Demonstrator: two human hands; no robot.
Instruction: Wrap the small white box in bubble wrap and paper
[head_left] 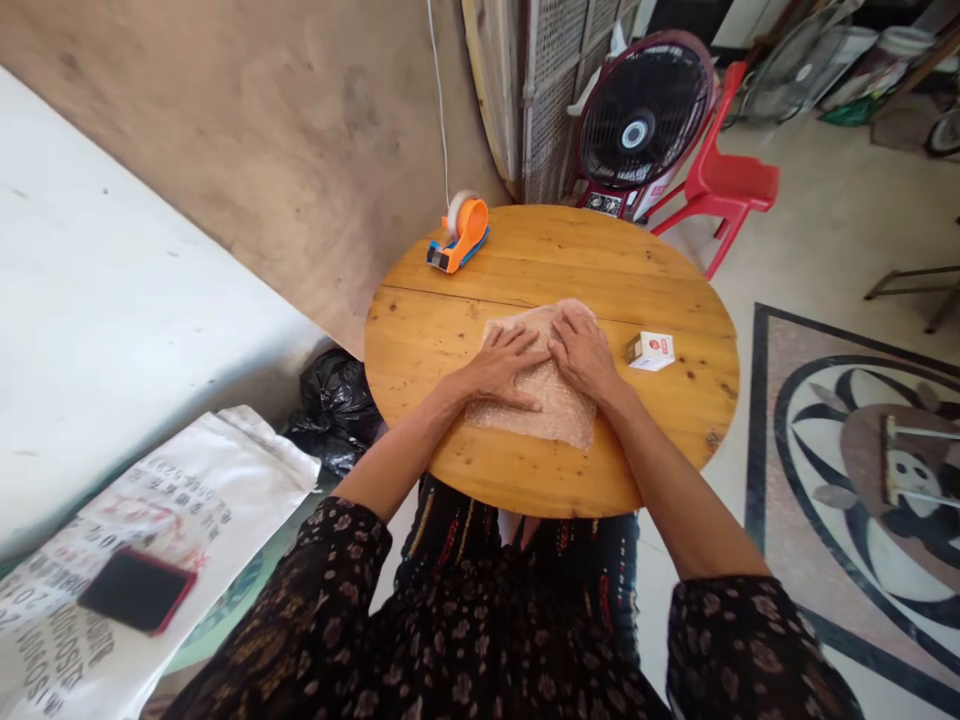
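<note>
A sheet of bubble wrap lies on the round wooden table in front of me, its far edge partly rolled or raised. My left hand rests flat on its left part with the fingers spread. Near the far right corner my right hand presses on the wrap, fingers stretched out and slightly bent. Whether anything lies under the wrap, I cannot tell. A small white box with a red mark stands to the right of my right hand, apart from it.
An orange and blue tape dispenser sits at the table's far left. Behind the table are a fan and a red chair. At left, a phone lies on a white printed sack, beside a black plastic bag.
</note>
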